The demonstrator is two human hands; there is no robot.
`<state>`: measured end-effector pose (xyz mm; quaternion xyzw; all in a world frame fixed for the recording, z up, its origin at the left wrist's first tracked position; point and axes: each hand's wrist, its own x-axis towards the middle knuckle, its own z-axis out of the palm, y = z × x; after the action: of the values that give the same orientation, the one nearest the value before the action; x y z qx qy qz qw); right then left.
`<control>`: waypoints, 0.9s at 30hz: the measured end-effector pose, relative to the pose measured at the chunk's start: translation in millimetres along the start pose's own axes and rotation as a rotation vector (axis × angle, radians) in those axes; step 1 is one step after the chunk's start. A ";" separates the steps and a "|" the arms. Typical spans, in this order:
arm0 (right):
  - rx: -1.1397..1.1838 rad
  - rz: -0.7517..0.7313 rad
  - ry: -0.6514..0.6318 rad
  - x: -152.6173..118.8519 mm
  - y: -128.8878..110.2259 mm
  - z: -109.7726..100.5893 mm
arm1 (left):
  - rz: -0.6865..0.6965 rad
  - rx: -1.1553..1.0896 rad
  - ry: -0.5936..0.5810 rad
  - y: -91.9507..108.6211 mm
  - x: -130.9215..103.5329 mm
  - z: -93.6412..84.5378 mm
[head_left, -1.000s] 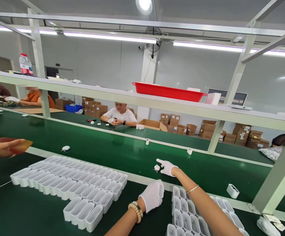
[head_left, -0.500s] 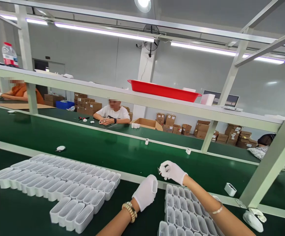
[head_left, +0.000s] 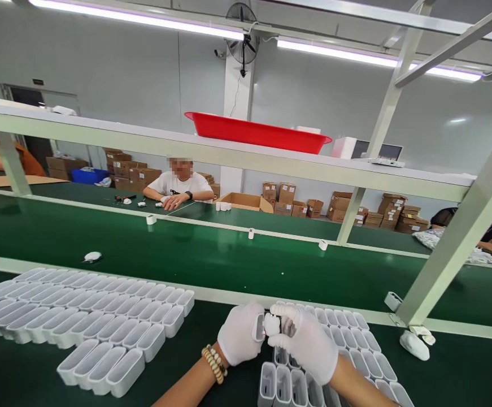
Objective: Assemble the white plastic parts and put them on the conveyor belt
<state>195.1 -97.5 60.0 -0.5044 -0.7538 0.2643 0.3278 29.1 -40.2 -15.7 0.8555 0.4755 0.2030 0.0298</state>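
Observation:
My left hand (head_left: 240,334), in a white glove with a beaded bracelet at the wrist, is closed around a white oval plastic case (head_left: 260,327), its open end facing right. My gloved right hand (head_left: 307,342) pinches a small white part (head_left: 272,324) right at the mouth of that case; whether it has entered cannot be made out. Beneath and behind my right hand stand rows of open white cases (head_left: 299,387), partly hidden by it. More rows of similar white cases (head_left: 101,322) cover the bench to the left.
Beyond a pale rail runs a green belt (head_left: 212,257) carrying a white part (head_left: 92,257) and a white case (head_left: 393,301). A shelf with a red tray (head_left: 258,133) crosses above. A slanted post (head_left: 461,226) stands at right. A co-worker (head_left: 180,183) sits across.
My right hand has come down and left, bringing the small part to the case in my left hand. The view has shifted, and another white case shows on the far rail.

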 end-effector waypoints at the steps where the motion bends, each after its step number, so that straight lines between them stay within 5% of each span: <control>1: 0.020 0.004 0.000 -0.5 0.7 0.9 | 0.000 0.006 -0.004 -0.2 0.2 0.3; 18: 0.112 0.133 -0.006 -4.0 -6.1 8.4 | 0.006 0.040 -0.037 5.4 2.0 -10.5; 27: -0.115 0.143 -0.029 -5.2 -0.1 14.3 | 0.005 0.061 -0.036 4.6 1.7 -9.6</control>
<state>185.7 -103.4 49.7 -0.5709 -0.7346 0.2505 0.2678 30.0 -42.7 -5.2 0.8607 0.4786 0.1731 0.0114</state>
